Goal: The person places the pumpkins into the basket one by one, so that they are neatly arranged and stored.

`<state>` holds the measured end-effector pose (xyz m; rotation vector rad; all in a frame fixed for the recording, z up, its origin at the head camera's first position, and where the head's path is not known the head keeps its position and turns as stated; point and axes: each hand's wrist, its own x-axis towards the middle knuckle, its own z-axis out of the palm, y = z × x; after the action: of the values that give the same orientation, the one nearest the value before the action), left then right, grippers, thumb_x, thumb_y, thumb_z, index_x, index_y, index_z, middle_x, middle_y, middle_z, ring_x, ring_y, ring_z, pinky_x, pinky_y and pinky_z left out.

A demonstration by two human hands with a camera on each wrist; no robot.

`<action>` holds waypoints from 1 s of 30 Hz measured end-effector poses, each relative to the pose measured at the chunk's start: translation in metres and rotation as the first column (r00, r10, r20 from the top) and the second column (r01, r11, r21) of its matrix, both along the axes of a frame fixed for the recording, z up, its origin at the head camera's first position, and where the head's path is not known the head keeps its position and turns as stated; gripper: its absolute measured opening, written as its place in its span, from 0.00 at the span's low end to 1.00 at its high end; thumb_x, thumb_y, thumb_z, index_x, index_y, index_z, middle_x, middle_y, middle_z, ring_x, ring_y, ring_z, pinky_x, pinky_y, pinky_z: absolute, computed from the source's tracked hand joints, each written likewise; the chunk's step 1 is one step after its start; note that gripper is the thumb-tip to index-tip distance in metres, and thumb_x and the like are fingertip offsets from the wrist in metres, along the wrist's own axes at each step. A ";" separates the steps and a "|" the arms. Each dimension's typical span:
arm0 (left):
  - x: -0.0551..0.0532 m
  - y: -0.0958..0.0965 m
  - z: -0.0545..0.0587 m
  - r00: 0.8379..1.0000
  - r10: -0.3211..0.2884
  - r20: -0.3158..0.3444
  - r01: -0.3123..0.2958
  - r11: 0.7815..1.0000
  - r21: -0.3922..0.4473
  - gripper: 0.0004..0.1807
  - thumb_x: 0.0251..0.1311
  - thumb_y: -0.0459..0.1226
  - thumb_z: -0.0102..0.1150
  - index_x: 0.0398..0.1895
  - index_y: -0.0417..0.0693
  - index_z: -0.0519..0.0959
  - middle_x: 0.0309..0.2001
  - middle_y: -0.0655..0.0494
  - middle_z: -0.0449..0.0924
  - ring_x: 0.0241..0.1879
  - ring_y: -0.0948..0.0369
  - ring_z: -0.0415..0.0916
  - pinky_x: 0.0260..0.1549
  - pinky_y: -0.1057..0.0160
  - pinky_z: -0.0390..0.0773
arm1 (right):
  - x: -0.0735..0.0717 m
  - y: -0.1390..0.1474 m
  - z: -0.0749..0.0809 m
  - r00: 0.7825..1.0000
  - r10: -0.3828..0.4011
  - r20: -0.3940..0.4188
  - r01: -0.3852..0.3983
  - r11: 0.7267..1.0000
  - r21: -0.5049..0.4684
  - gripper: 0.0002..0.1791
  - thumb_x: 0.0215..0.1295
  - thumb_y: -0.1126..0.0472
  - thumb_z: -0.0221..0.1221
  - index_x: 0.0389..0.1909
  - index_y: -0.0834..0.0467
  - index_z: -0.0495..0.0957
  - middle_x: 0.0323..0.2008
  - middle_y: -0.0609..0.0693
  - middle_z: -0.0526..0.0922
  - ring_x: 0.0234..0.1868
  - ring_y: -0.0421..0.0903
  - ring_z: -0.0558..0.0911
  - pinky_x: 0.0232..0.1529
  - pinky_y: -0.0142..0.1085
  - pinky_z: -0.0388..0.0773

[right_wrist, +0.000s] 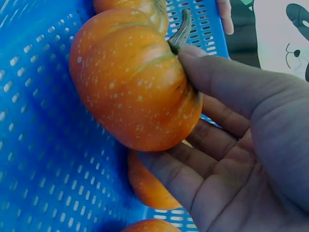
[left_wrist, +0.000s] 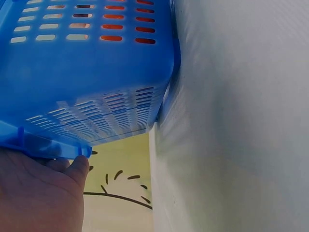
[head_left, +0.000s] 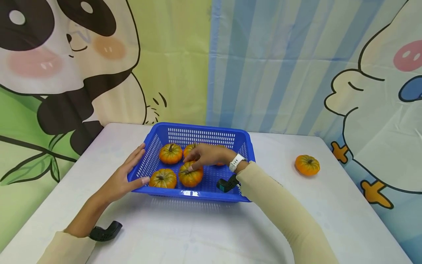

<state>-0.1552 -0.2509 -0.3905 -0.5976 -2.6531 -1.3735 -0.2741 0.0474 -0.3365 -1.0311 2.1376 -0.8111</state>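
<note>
A blue plastic basket (head_left: 204,194) with slotted sides holds several small orange pumpkins. My right hand (head_left: 209,154) reaches in and grips one pumpkin (right_wrist: 135,82), with the thumb by its stem and the fingers beneath its side. One pumpkin (head_left: 163,178) lies left of the held one, another (head_left: 170,153) at the back left. Behind my right hand, a pumpkin (head_left: 189,149) and one farther right (head_left: 220,164) are partly hidden. At the basket's left front corner, my left hand (head_left: 123,179) rests along the rim with fingers extended and thumb over the front edge.
A single pumpkin (head_left: 307,165) sits on the white table (head_left: 197,234), to the right of the basket. Behind the table hangs a printed curtain (head_left: 178,62) with cartoon animals. A white watch (head_left: 236,162) is on the right wrist.
</note>
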 end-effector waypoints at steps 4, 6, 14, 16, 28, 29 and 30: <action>0.000 0.000 0.001 1.000 -0.003 -0.002 0.003 1.000 -0.002 0.49 0.58 0.41 0.62 0.78 0.47 0.45 0.78 0.57 0.35 0.73 0.39 0.42 0.53 0.37 0.66 | -0.003 0.001 -0.003 1.000 -0.013 0.026 0.013 1.000 0.021 0.22 0.64 0.61 0.64 0.58 0.64 0.78 0.50 0.48 0.83 0.53 0.41 0.78 0.57 0.33 0.72; -0.001 0.000 0.000 1.000 -0.005 -0.002 0.005 1.000 -0.001 0.49 0.58 0.41 0.62 0.78 0.47 0.45 0.78 0.57 0.35 0.73 0.39 0.41 0.53 0.37 0.66 | -0.004 0.001 -0.004 0.999 -0.018 0.029 0.018 0.999 0.028 0.22 0.64 0.61 0.64 0.58 0.64 0.78 0.50 0.48 0.83 0.53 0.41 0.78 0.58 0.33 0.72; -0.002 0.000 -0.001 1.000 -0.008 -0.012 0.008 1.000 -0.005 0.49 0.58 0.41 0.63 0.78 0.46 0.45 0.78 0.57 0.36 0.73 0.40 0.40 0.55 0.35 0.63 | -0.005 0.004 -0.008 0.999 -0.002 0.039 0.001 0.999 0.042 0.22 0.65 0.60 0.63 0.59 0.63 0.77 0.52 0.49 0.82 0.53 0.41 0.79 0.57 0.31 0.72; -0.003 0.000 -0.001 1.000 -0.007 -0.012 0.006 1.000 -0.005 0.49 0.58 0.41 0.63 0.78 0.46 0.45 0.78 0.57 0.36 0.73 0.40 0.40 0.55 0.34 0.63 | -0.004 0.005 -0.009 0.998 -0.004 0.058 0.002 0.999 0.044 0.23 0.66 0.60 0.63 0.60 0.64 0.76 0.53 0.51 0.82 0.53 0.41 0.78 0.57 0.31 0.73; -0.001 0.000 0.000 1.000 -0.004 -0.018 0.004 1.000 -0.009 0.48 0.59 0.41 0.62 0.77 0.43 0.46 0.78 0.56 0.36 0.73 0.40 0.40 0.55 0.34 0.63 | -0.002 0.006 -0.008 0.999 -0.007 -0.038 0.011 0.993 0.122 0.26 0.64 0.52 0.64 0.60 0.60 0.77 0.53 0.48 0.82 0.53 0.39 0.78 0.56 0.31 0.72; 0.000 0.000 0.001 1.000 -0.003 -0.015 0.003 1.000 -0.009 0.48 0.59 0.41 0.62 0.77 0.43 0.46 0.78 0.56 0.36 0.73 0.40 0.40 0.55 0.34 0.62 | -0.002 0.006 -0.008 0.999 -0.002 -0.052 0.009 0.991 0.136 0.27 0.64 0.51 0.64 0.60 0.59 0.77 0.53 0.47 0.82 0.53 0.39 0.78 0.56 0.30 0.72; 0.000 0.000 0.001 1.000 -0.003 -0.013 0.003 1.000 -0.007 0.48 0.59 0.41 0.62 0.78 0.44 0.46 0.78 0.56 0.36 0.73 0.40 0.40 0.55 0.33 0.62 | -0.002 0.006 -0.008 0.998 0.002 -0.062 0.007 0.989 0.146 0.27 0.64 0.50 0.64 0.60 0.58 0.77 0.53 0.47 0.82 0.52 0.38 0.78 0.56 0.30 0.72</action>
<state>-0.1553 -0.2511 -0.3899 -0.6093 -2.6489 -1.3567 -0.2760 0.0531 -0.3445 -0.9894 2.2148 -0.6200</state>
